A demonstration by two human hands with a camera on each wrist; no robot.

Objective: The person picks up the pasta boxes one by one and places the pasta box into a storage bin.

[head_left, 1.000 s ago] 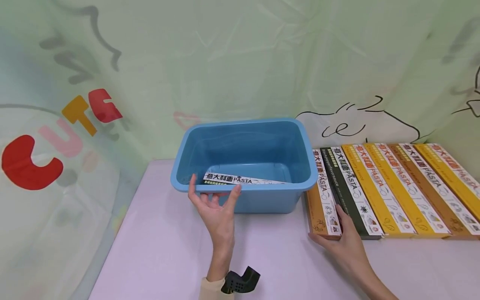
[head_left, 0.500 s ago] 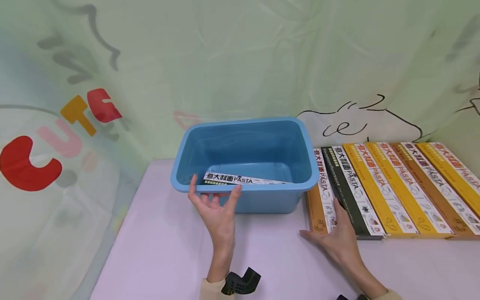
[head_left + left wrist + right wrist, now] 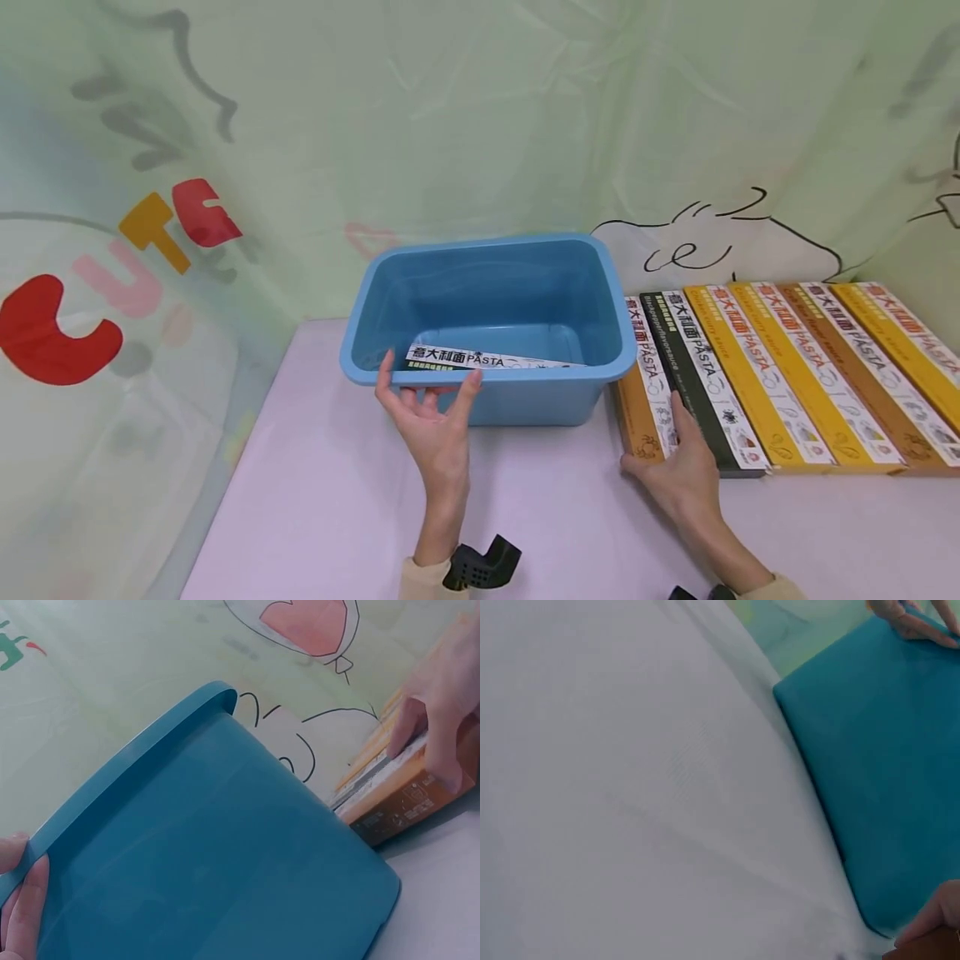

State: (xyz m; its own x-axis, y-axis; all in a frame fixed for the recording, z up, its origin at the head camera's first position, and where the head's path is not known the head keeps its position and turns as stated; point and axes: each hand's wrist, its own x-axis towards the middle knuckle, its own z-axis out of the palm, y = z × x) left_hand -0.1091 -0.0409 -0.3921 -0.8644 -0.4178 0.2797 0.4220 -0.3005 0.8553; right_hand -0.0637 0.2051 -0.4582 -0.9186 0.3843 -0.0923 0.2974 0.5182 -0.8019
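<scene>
A blue plastic tub (image 3: 525, 404) stands on the table, and one black-and-white pasta box (image 3: 480, 360) lies inside along its near wall. My left hand (image 3: 433, 450) grips the tub's near rim, with thumb and index fingertip over the edge and other fingers beneath. To the right, my right hand (image 3: 684, 483) holds the near end of a brown pasta box (image 3: 640, 412), thumb on its left side and fingers at its right. The left wrist view also shows the right-hand fingers (image 3: 442, 754) about the box end. Part of the box is hidden by the tub.
Right of the held box lie a black pasta box (image 3: 693, 383) and several yellow and brown pasta boxes (image 3: 810, 383), side by side in a row. A printed green cloth (image 3: 480, 125) hangs behind the white-covered table (image 3: 315, 500).
My right thumb came off the brown pasta box's near end, swung out left, then closed back against its left side. The left hand and tub have stayed in place.
</scene>
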